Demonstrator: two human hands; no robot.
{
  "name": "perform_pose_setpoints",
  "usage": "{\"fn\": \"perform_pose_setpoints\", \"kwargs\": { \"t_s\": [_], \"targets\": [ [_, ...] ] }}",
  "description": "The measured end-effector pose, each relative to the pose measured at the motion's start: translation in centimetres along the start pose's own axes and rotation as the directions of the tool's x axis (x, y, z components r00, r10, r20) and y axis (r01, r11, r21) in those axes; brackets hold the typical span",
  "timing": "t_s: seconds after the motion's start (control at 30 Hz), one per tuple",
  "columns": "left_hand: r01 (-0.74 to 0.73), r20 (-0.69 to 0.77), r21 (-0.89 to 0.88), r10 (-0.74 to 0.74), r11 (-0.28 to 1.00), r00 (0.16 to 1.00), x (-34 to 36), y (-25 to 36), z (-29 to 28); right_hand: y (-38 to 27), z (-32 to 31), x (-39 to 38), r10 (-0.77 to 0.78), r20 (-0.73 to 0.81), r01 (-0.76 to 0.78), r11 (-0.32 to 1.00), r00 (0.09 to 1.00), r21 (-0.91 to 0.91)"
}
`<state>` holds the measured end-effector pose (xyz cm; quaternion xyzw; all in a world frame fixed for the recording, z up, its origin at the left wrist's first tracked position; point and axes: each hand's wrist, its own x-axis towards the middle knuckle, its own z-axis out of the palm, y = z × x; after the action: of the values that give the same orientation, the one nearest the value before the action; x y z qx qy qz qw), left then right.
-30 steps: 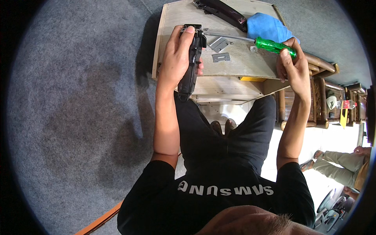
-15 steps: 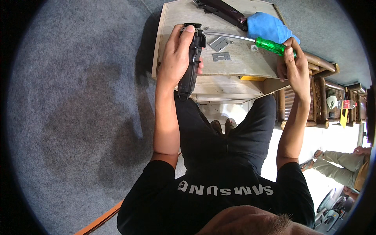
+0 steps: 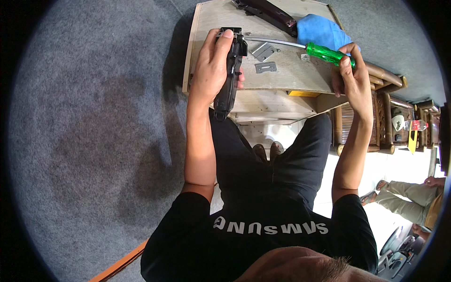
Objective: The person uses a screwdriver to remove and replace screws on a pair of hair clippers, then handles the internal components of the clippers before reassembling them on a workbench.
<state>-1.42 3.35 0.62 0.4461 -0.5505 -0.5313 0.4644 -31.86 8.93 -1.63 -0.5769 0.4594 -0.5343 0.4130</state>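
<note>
My left hand (image 3: 211, 66) is wrapped round a black hair clipper (image 3: 229, 89), thumb pressed on its head end. In my right hand (image 3: 353, 80) is the green handle of a screwdriver (image 3: 324, 53), gripped between thumb and fingers. Its long metal shaft reaches left, and the tip meets the side of the clipper near the head; the exact contact is too small to make out. On the wooden table just right of the clipper lie a bent metal blade plate (image 3: 264, 51) and a smaller slotted metal plate (image 3: 266, 67). Small screws (image 3: 277, 50) rest beside them.
A dark maroon clipper housing (image 3: 272, 16) and a blue cloth (image 3: 322, 33) lie at the table's far side. Below the wooden tabletop (image 3: 291, 82) is an open shelf with a yellow item (image 3: 303, 93). Bamboo furniture (image 3: 383, 117) stands right; another person's legs (image 3: 399, 197) show beyond.
The fingers of my right hand have shifted slightly on the screwdriver handle. My left hand and the hair clipper stay in place.
</note>
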Motion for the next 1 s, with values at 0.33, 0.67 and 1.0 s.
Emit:
{"fn": "perform_pose_setpoints", "kwargs": {
  "t_s": [0.33, 0.67, 1.0],
  "targets": [
    [-0.002, -0.017, 0.006, 0.002, 1.0, 1.0, 0.0, -0.1, 0.1, 0.2, 0.3, 0.2, -0.141, -0.092, 0.128, 0.983, 0.986, -0.133],
    [-0.011, -0.01, 0.008, 0.011, 1.0, 1.0, -0.1, 0.0, 0.1, 0.7, -1.1, 0.0, -0.045, 0.046, 0.05, 0.992, 0.998, -0.119],
    [0.0, -0.024, 0.035, 0.001, 0.999, 1.0, -0.2, 0.2, 0.2, 0.9, -1.0, 0.0, -0.007, -0.006, 0.007, 0.996, 1.0, -0.087]
  ]
}}
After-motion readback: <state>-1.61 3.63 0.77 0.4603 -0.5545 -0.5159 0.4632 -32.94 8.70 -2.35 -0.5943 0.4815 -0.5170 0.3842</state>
